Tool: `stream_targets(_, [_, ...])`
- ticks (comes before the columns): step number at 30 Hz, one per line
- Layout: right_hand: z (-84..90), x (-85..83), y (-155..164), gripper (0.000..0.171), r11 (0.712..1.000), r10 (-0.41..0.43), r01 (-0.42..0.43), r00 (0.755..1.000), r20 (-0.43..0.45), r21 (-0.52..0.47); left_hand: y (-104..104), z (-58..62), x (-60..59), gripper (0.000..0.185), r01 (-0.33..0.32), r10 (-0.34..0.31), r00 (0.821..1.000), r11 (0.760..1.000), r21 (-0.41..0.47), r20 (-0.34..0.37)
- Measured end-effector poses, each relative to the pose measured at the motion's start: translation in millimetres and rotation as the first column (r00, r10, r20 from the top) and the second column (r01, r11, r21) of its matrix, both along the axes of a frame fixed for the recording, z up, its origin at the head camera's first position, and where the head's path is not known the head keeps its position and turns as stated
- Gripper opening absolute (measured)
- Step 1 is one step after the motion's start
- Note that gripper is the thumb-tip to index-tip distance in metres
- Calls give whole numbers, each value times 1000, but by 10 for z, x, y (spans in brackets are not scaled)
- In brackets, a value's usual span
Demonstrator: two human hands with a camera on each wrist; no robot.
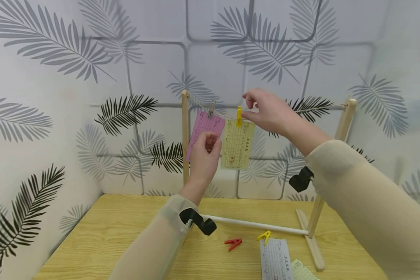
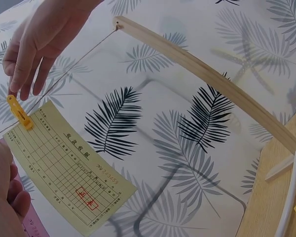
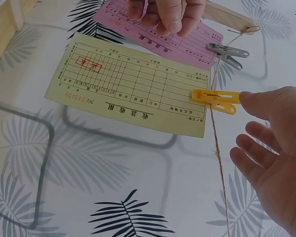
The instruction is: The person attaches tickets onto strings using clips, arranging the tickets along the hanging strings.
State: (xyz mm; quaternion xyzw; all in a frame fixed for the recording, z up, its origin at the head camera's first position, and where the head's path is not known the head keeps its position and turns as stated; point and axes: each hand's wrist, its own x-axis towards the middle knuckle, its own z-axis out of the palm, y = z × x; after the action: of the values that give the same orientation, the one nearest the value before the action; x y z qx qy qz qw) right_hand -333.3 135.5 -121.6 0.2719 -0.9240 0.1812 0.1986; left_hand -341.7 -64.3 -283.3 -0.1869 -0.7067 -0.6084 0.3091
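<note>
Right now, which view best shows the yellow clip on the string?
The right wrist view: the yellow clip appears largest, both handles showing, clamped on the yellow paper. The left wrist view shows it smaller, far left; the head view, smallest, upright.

Plas. peg, matt ppr. slip

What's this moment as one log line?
right hand: thumb at yellow clip; left hand: in front of pink slip; yellow slip: clipped on string; red clip: on table
</note>
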Motion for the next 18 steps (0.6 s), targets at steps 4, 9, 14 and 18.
stream_targets(4, [-43,40,28,23,1000,15,-15,999,-47,-16,5,-34,24,18,6,-6,1000,1000,3,-5])
stream_targets(9, [-146,42,68,32,999,32,-32,990,-135,3,13,-92,52,16,22,-22,1000,1000,6,0])
stream_targets(14, [-246,68,126,48,999,34,-34,985,-171,-1,16,-146,78,18,37,-37,999,999,16,1])
stream_targets(18, [-310,130,168,54,998,49,-53,982,-180,-19,6,-182,119,19,57,-57,998,998,38,-1])
